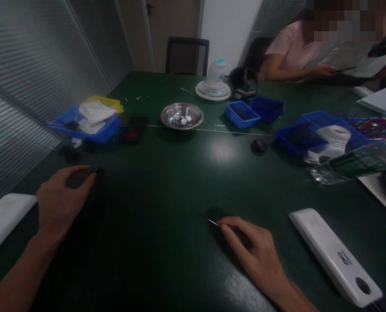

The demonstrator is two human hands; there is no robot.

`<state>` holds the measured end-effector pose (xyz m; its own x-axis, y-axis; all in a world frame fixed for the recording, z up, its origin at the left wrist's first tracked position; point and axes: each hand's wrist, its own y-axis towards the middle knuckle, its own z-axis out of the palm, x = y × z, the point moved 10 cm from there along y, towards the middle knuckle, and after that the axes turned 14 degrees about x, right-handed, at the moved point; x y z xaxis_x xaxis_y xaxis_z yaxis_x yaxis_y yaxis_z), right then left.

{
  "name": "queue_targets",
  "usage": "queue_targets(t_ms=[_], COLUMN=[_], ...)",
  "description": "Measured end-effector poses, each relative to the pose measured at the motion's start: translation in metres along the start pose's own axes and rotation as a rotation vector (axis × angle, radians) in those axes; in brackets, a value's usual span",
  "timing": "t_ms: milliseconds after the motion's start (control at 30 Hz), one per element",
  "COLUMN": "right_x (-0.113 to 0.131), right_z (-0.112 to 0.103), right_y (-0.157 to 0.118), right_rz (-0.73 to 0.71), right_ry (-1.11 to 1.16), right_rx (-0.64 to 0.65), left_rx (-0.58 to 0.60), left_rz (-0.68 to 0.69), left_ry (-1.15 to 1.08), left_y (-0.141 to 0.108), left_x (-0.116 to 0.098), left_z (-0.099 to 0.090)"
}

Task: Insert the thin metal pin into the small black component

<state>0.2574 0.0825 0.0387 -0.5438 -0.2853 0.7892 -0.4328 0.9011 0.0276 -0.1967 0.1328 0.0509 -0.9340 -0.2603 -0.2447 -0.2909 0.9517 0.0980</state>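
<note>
left hand (62, 190) pinches a small dark part (96, 170), right hand (256, 250) a thin silvery rod (213, 222).

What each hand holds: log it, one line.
left hand: pinching small dark-green object | right hand: pinching thin, shiny silvery piece | surface: dark green table

The bowl (197, 114) at twelve o'clock is polished metal, the thin strip (213, 222) at five looks metallic, the tabletop (154, 195) smooth and glossy.
</note>
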Motion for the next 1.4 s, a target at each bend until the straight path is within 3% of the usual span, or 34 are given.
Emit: queue_targets(t_ms=[200, 300, 400, 567, 700, 1067, 1400], right_x=[-0.001, -0.002, -0.001, 0.004, 0.009, 0.010, 0.012], right_z=[0.001, 0.002, 0.004, 0.014, 0.021, 0.034, 0.041], right_y=[-0.001, 0.000, 0.001, 0.002, 0.000, -0.001, -0.001], right_rz=[0.006, 0.010, -0.001, -0.063, -0.110, -0.129, -0.184], right_ry=[0.007, 0.009, -0.003, -0.034, -0.077, -0.202, -0.212], right_rx=[0.010, 0.015, 0.024, 0.107, 0.156, 0.229, 0.274], left_rx=[0.138, 0.207, 0.291, 0.481, 0.601, 0.702, 0.720], left_rz=[-0.009, 0.061, 0.263, 0.607, 0.760, 0.847, 0.900], left_ry=[-0.054, -0.127, -0.258, -0.392, -0.433, -0.469, -0.440], left_y=[0.003, 0.000, -0.017, -0.075, -0.109, -0.117, -0.122], left_x=[0.004, -0.015, -0.066, -0.168, -0.212, -0.215, -0.219], left_z=[0.013, 0.022, 0.037, 0.062, 0.072, 0.081, 0.080])
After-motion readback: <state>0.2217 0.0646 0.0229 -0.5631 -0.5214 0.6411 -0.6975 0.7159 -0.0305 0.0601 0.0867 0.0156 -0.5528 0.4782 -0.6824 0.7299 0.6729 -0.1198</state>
